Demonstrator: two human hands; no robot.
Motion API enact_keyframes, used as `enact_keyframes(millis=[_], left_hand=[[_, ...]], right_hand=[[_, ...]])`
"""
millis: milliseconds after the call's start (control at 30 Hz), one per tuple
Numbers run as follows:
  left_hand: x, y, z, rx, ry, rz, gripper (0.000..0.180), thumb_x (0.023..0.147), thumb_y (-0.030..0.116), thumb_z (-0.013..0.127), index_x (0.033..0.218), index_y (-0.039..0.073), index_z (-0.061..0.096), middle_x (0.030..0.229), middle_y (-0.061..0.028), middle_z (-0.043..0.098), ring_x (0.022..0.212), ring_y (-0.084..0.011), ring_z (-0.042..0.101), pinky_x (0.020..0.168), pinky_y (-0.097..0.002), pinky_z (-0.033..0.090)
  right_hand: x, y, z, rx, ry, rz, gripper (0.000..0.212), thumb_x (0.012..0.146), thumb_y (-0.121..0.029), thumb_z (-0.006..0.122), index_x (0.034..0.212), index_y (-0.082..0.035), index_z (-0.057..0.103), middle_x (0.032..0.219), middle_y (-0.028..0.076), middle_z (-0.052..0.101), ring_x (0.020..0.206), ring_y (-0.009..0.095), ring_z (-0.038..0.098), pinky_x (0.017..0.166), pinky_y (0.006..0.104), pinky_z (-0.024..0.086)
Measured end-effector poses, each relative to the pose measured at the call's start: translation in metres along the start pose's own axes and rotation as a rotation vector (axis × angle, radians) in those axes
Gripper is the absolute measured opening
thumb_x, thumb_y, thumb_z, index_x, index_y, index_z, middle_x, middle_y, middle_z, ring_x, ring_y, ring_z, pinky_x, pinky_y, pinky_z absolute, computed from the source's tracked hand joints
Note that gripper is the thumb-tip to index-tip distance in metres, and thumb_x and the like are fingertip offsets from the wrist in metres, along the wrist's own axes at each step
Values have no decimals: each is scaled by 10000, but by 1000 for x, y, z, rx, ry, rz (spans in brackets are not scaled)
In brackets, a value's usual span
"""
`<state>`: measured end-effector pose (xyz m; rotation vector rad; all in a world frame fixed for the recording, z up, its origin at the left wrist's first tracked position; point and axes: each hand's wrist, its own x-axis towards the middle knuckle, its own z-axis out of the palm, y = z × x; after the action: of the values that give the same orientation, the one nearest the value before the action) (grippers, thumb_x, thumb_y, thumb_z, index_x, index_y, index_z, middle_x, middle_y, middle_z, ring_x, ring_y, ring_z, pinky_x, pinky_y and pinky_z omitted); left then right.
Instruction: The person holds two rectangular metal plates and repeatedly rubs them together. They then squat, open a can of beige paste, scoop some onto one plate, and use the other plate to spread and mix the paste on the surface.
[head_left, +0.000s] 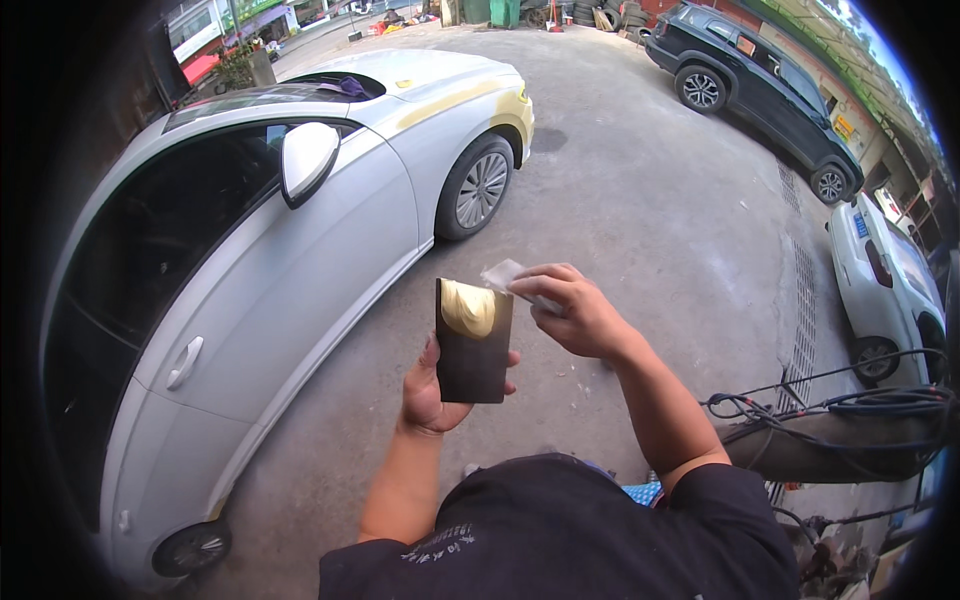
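A dark rectangular putty board [473, 372] is gripped from below by my left hand [427, 392], its thumb on one side and fingertips showing on the other. Near the board's top sits a smooth mound of pale yellow putty [468, 310]. Between the fingers of my right hand [578, 312] is a whitish, translucent spreader [504, 274], tilted by the board's upper right corner. Whether the spreader touches the putty I cannot tell. To my left stands a white car [300, 275] with yellowish filler patches [450, 102] on its front fender and bumper.
A dark SUV [760, 85] is parked at the far right, with another white car [885, 280] nearer. Cables [780, 410] wrap a thick post [830, 448] beside my right elbow. A drain grate [803, 310] runs along the concrete floor [620, 190]. Tires [625, 15] are piled at the back.
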<state>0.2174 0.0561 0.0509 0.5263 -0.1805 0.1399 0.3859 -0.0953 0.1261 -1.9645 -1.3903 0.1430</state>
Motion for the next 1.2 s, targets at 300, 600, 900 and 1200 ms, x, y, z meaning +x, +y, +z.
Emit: enact_keyframes(millis=[300, 600, 900, 1200], left_hand=[[12, -18, -17, 504, 361, 375, 587, 1031, 493, 353, 1425, 58, 390, 1304, -104, 539, 1165, -218, 543, 1022, -402, 425], [-5, 14, -23, 54, 181, 67, 591, 1022, 475, 365, 1438, 56, 387, 1344, -187, 532, 1189, -350, 563, 861, -509, 540], [-10, 6, -23, -259, -219, -224, 685, 994, 520, 398, 1513, 94, 265, 1467, -238, 382, 1247, -551, 447, 802, -624, 541], [3, 9, 2, 183, 140, 226, 718, 982, 580, 392, 1484, 71, 315, 1434, -169, 450, 1345, -322, 428, 1031, -520, 438]], right_hand=[[-11, -38, 33, 37, 46, -109, 437, 763, 74, 575, 1170, -72, 639, 1170, 130, 636, 1076, 332, 587, 929, 415, 489], [-12, -52, 0, 87, 184, -417, 521, 681, 119, 571, 1150, -85, 669, 1192, 99, 637, 1088, 315, 582, 913, 412, 493], [-2, 10, -3, 256, -67, -460, 553, 652, 130, 572, 1155, -72, 680, 1228, 109, 628, 1144, 319, 562, 946, 416, 485], [-67, 18, 25, 1212, -42, 273, 458, 864, -53, 687, 1274, 4, 491, 1221, 100, 592, 1132, 181, 569, 990, 355, 443]])
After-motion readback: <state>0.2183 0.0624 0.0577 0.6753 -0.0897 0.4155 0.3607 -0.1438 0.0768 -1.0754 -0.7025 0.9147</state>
